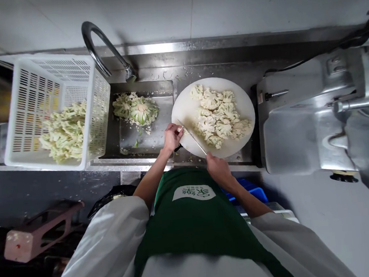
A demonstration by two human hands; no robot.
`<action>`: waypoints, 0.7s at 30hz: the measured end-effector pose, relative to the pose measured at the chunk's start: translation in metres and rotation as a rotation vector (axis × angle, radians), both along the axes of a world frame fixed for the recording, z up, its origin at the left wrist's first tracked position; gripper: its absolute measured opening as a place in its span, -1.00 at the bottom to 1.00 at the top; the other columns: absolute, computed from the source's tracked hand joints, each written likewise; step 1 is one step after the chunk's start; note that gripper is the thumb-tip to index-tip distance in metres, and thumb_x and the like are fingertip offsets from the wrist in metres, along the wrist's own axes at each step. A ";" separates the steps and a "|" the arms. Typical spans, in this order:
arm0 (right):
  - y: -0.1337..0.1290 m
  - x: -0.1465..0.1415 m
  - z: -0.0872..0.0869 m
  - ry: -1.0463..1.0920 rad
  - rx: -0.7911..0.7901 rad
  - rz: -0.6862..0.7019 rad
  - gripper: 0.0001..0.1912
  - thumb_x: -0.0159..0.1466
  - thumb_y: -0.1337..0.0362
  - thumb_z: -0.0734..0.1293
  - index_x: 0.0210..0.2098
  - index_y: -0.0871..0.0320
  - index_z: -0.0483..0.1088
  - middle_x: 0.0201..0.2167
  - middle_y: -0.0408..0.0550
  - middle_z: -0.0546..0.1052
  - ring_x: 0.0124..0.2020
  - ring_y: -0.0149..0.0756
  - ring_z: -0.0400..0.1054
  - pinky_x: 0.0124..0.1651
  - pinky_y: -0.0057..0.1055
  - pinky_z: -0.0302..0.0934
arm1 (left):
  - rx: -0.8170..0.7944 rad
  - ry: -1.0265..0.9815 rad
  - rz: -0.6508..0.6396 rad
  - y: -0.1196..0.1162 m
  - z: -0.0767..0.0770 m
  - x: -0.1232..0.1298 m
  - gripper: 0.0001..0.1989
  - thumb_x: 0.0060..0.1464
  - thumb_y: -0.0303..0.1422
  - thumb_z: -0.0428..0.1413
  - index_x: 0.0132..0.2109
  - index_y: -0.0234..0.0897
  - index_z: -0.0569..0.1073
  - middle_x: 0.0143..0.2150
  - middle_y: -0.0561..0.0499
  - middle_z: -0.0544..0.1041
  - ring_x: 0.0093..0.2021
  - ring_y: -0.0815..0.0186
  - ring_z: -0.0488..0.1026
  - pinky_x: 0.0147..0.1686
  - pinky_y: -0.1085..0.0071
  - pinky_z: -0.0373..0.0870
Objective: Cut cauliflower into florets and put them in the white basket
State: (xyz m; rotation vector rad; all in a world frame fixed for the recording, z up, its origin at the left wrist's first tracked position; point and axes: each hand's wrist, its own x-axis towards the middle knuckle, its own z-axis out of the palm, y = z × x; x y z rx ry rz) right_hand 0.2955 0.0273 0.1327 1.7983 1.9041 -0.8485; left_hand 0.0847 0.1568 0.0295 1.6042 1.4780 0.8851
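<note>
The right hand (pixel 218 169) is closed around the handle of a knife (pixel 193 138), its fingers curled tight. The thin, straight metal blade slants away to the far left, over the near left part of a round white cutting board (pixel 186 108). The left hand (pixel 172 137) is at the board's left edge, its thumb and fingertips drawn together on a small pale piece (pixel 180 129) beside the blade's tip; the piece is too small to make out well. The two hands are apart, with the blade between them.

Cauliflower florets (pixel 218 115) lie in a loose heap on the middle and right of the board, cream-white with bumpy, grainy heads and branching pale stems. The board is smooth and matte.

Left of the board, in a sink basin (pixel 142 144) of dull brushed metal, sit rounded cauliflower heads (pixel 141 111) with green-tinged stalks, crumbs scattered around them. A curved, shiny faucet (pixel 105 43) rises at the far side. Farther left, a white plastic basket (pixel 58 161) with slotted, straight walls holds a pile of cut cauliflower (pixel 68 134), pale green and knobbly.

Right of the board stands a smooth metal machine (pixel 290 139). The person wears a dark green apron (pixel 190 229) over white, loosely creased sleeves (pixel 100 246).
</note>
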 end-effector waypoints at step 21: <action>0.015 0.012 0.002 -0.028 0.021 -0.080 -0.58 0.56 0.17 -0.04 0.07 0.20 0.35 -0.17 0.14 0.64 -0.14 -0.11 0.55 -0.11 -0.36 0.19 | 0.120 0.010 -0.050 -0.019 -0.007 -0.006 -0.79 0.26 -0.21 0.14 -0.12 -0.22 0.57 -0.13 -0.11 0.52 -0.11 0.20 0.50 -0.02 0.25 0.48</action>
